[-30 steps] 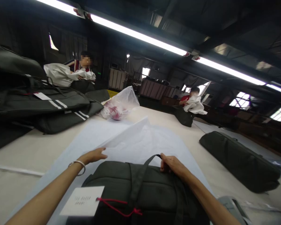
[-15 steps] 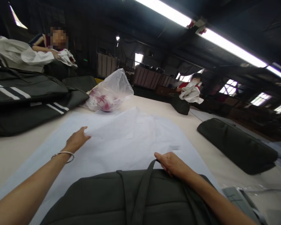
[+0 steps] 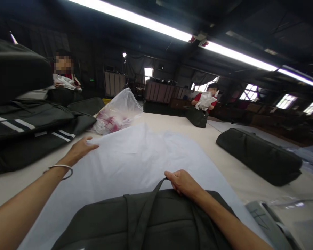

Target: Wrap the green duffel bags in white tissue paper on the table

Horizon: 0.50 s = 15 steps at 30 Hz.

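Observation:
A dark green fabric bag [image 3: 106, 222] lies in front of me at the bottom of the head view, its straps on top. My right hand [image 3: 185, 182] is closed around one strap [image 3: 148, 208], drawing it up in a loop. Beneath and beyond the bag spreads a thin white plastic sheet [image 3: 141, 156], possibly a large flat bag. My left hand [image 3: 80, 150], with a bracelet on the wrist, pinches the sheet's left edge between thumb and fingers and holds it slightly raised.
A clear plastic bag [image 3: 120, 111] with reddish contents stands beyond the sheet. Dark bags with white stripes [image 3: 28, 128] pile up at left; another dark bag [image 3: 258, 156] lies right. A grey box-like object [image 3: 266, 218] sits near right. Two co-workers [image 3: 206, 99] handle white material farther off.
My left hand has shifted slightly left and up with the sheet edge. The strap loop in my right hand stands a little higher. A large dark bag shape has appeared at upper left.

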Each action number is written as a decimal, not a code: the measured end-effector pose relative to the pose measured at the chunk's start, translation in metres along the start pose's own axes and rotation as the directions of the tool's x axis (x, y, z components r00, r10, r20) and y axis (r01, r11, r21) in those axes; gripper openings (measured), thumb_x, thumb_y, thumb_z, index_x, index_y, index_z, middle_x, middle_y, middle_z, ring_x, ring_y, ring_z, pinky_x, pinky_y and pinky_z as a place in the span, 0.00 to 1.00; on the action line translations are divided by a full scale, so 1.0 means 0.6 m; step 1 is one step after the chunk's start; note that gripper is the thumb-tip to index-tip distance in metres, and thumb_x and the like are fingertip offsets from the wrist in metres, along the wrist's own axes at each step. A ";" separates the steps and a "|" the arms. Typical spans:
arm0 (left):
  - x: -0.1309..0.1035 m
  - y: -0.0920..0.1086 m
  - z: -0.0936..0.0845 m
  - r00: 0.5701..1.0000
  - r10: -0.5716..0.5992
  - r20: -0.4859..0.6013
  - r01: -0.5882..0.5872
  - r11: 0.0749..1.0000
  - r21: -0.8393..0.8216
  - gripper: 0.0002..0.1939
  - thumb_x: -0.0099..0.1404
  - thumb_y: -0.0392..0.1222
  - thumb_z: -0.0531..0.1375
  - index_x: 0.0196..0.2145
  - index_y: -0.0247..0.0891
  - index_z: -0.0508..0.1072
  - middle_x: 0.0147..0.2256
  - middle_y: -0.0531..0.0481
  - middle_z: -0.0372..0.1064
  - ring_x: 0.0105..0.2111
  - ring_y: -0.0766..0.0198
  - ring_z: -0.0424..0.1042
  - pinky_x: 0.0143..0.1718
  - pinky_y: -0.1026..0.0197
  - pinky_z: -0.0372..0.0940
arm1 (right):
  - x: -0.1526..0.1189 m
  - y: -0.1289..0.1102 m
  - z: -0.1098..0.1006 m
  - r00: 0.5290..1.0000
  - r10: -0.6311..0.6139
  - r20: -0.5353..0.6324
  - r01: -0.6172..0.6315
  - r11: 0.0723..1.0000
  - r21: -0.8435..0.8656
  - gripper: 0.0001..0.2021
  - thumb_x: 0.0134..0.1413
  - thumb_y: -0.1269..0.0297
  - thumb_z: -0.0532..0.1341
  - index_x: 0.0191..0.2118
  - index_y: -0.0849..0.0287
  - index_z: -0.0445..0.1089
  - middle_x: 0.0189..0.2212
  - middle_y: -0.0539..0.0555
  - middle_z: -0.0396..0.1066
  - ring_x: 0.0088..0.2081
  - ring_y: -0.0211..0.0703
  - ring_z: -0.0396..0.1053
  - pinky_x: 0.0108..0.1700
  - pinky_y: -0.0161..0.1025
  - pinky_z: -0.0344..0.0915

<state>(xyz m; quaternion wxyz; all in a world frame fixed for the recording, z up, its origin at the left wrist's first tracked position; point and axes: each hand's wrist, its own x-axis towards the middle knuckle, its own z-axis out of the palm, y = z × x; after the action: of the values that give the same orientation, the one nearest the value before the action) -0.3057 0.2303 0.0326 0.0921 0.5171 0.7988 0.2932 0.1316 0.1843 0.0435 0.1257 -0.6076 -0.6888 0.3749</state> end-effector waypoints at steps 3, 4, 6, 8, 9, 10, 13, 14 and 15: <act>-0.004 0.058 0.007 0.998 0.064 -0.003 -0.064 0.996 0.064 0.28 0.60 0.43 0.59 0.57 0.31 0.66 0.49 0.42 0.71 0.46 0.53 0.68 0.48 0.57 0.60 | -0.003 0.002 0.000 0.995 -0.085 -0.042 0.085 0.996 -0.006 0.28 0.59 0.44 0.52 0.14 0.56 0.60 0.10 0.47 0.58 0.17 0.35 0.56 0.26 0.35 0.55; -0.005 0.078 0.008 0.996 0.088 -0.006 -0.088 0.993 0.077 0.26 0.61 0.43 0.58 0.57 0.34 0.67 0.49 0.43 0.71 0.47 0.52 0.68 0.49 0.54 0.59 | -0.003 0.003 0.001 0.992 -0.106 -0.061 0.106 0.994 -0.005 0.27 0.59 0.45 0.52 0.14 0.57 0.61 0.11 0.47 0.59 0.18 0.35 0.57 0.27 0.35 0.55; -0.009 0.116 0.004 0.991 0.131 -0.012 -0.130 0.988 0.087 0.22 0.64 0.47 0.55 0.54 0.36 0.70 0.46 0.44 0.72 0.45 0.51 0.69 0.49 0.52 0.59 | -0.001 0.006 0.002 0.985 -0.128 -0.114 0.129 0.992 0.002 0.24 0.58 0.46 0.54 0.17 0.57 0.62 0.14 0.47 0.62 0.20 0.36 0.59 0.27 0.34 0.55; -0.013 0.147 -0.008 0.985 0.172 -0.029 -0.170 0.983 0.075 0.22 0.67 0.51 0.51 0.50 0.35 0.73 0.42 0.46 0.73 0.43 0.53 0.69 0.47 0.53 0.59 | 0.002 0.010 0.002 0.968 -0.145 -0.204 0.149 0.989 0.001 0.21 0.56 0.47 0.56 0.19 0.56 0.63 0.16 0.47 0.65 0.22 0.37 0.62 0.29 0.34 0.56; -0.015 0.159 -0.017 0.980 0.192 -0.042 -0.190 0.980 0.062 0.23 0.68 0.52 0.50 0.48 0.34 0.74 0.41 0.46 0.73 0.42 0.54 0.69 0.47 0.54 0.59 | 0.004 0.012 0.001 0.954 -0.157 -0.257 0.162 0.987 -0.002 0.20 0.56 0.48 0.56 0.21 0.56 0.63 0.18 0.47 0.66 0.24 0.38 0.63 0.30 0.35 0.57; -0.019 0.168 -0.027 0.976 0.212 -0.055 -0.210 0.977 0.044 0.23 0.68 0.53 0.49 0.47 0.34 0.74 0.40 0.47 0.73 0.41 0.56 0.69 0.46 0.57 0.59 | 0.006 0.014 0.000 0.936 -0.168 -0.310 0.177 0.984 -0.001 0.18 0.55 0.49 0.57 0.22 0.56 0.64 0.19 0.47 0.67 0.25 0.39 0.64 0.31 0.35 0.58; -0.045 0.179 -0.064 0.967 0.244 -0.068 -0.249 0.966 -0.064 0.25 0.65 0.58 0.50 0.43 0.35 0.75 0.35 0.51 0.73 0.37 0.61 0.69 0.39 0.64 0.60 | 0.009 0.022 -0.003 0.868 -0.183 -0.461 0.230 0.972 0.046 0.11 0.54 0.53 0.58 0.31 0.55 0.69 0.26 0.49 0.71 0.29 0.41 0.67 0.36 0.37 0.62; -0.060 0.178 -0.077 0.968 0.245 -0.060 -0.251 0.960 -0.126 0.27 0.64 0.61 0.50 0.43 0.35 0.74 0.33 0.52 0.72 0.34 0.63 0.68 0.36 0.65 0.61 | 0.009 0.025 -0.003 0.842 -0.184 -0.507 0.253 0.965 0.071 0.11 0.53 0.55 0.58 0.35 0.56 0.70 0.30 0.50 0.72 0.30 0.42 0.68 0.38 0.38 0.63; -0.078 0.175 -0.090 0.970 0.241 -0.041 -0.244 0.946 -0.214 0.31 0.62 0.65 0.50 0.44 0.35 0.73 0.31 0.53 0.72 0.31 0.64 0.67 0.33 0.65 0.61 | 0.009 0.027 -0.003 0.815 -0.187 -0.549 0.280 0.956 0.091 0.12 0.52 0.56 0.58 0.39 0.56 0.70 0.34 0.52 0.73 0.32 0.43 0.69 0.40 0.40 0.64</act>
<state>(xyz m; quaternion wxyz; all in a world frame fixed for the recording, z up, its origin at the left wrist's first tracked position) -0.2281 0.1999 0.1286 0.1055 0.5961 0.6928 0.3918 0.1438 0.1900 0.0322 0.4081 -0.5857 -0.6618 0.2289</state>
